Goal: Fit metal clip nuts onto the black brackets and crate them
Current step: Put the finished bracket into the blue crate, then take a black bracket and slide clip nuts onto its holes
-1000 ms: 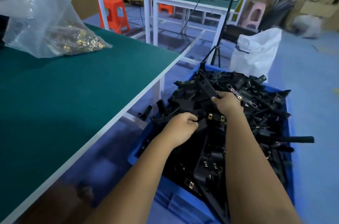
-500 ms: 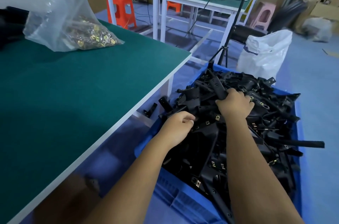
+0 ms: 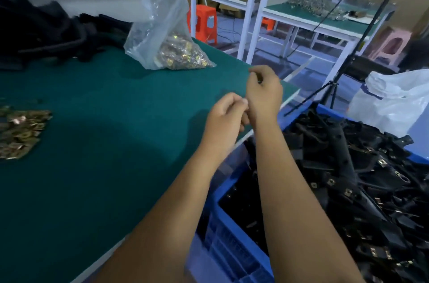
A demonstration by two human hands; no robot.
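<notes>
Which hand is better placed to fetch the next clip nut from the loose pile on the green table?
Left, probably. The left hand hangs over the table on the loose pile's side; the right hand sits farther, nearer the blue crate.

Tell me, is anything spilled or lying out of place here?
Yes. A loose pile of clip nuts lies bare on the green table, outside the clear bag that holds the rest. It may be deliberate working stock.
</notes>
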